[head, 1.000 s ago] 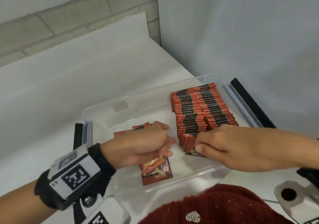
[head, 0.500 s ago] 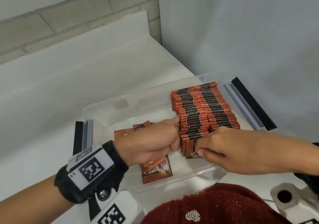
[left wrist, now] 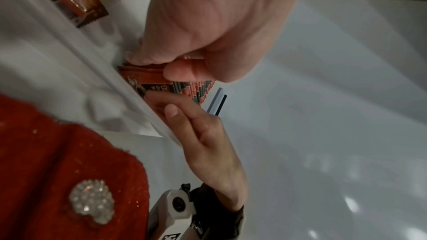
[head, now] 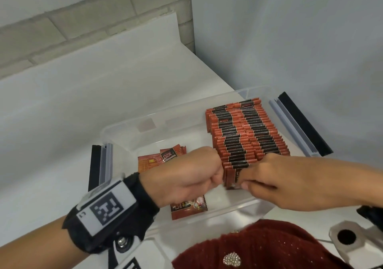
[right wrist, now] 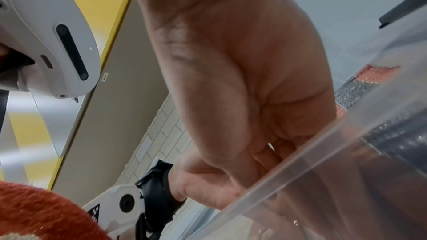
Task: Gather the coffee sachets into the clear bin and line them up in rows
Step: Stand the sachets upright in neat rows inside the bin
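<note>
**Desk:** White tabletop point(head: 128, 94) against a pale brick wall point(head: 62, 19) — what am I looking at?

**Operator:** I have both hands down in the clear bin point(head: 124, 127). Two rows of sachets point(head: 246, 131) stand on edge along its right side, running from the far wall toward me. My left hand point(head: 186, 177) is curled at the near end of the left row; in the left wrist view its thumb and fingers pinch the top edge of the front sachet point(left wrist: 148, 79). My right hand point(head: 290, 183) meets it from the other side, fingers bent on that same near end, though I cannot tell whether they grip it or only steady it.

**Desk:** And the strays?

**Operator:** A few loose sachets point(head: 163, 158) lie flat on the bin floor to the left of the rows, partly under my left hand, with one more point(head: 188, 208) by the near wall.

**Desk:** How do they handle?

**Operator:** Light, thin and glossy, I judge: soft packets that flop and slide. Best pinched at the sealed top edge, with the row's end braced so it doesn't fan over.

**Desk:** Orientation?

**Operator:** Each stands with its flat face toward me and its top edge running left to right across the row.
</note>
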A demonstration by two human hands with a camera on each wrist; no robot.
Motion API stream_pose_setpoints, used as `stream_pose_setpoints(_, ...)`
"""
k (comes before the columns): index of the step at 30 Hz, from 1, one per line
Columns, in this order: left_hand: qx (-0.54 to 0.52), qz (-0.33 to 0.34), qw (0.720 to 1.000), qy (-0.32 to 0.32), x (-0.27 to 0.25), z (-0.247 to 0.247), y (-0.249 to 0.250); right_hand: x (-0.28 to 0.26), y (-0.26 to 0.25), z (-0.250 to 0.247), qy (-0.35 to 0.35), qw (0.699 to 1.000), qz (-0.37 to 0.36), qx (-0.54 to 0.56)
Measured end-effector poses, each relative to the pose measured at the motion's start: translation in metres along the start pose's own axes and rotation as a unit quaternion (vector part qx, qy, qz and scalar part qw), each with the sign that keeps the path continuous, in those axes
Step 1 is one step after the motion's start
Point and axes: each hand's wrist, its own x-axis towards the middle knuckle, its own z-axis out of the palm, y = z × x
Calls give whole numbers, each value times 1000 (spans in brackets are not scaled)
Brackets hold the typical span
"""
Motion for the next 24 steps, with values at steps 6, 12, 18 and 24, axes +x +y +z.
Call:
stream_pose_setpoints(6,41,3,999,28,-5,1,5,1,-1,-1,-18,1000,12,8)
stream_pose_setpoints(12,29,60,997,37,1,-2,17,1,-1,-4,-30,999,19,18)
stream_pose_setpoints(18,59,82,993,52,2,-5,18,1,1,-5,-26,999,24,32)
stream_pose_setpoints(24,99,84,991,42,5,-3,24,-1,0,-7,-27,999,23,37)
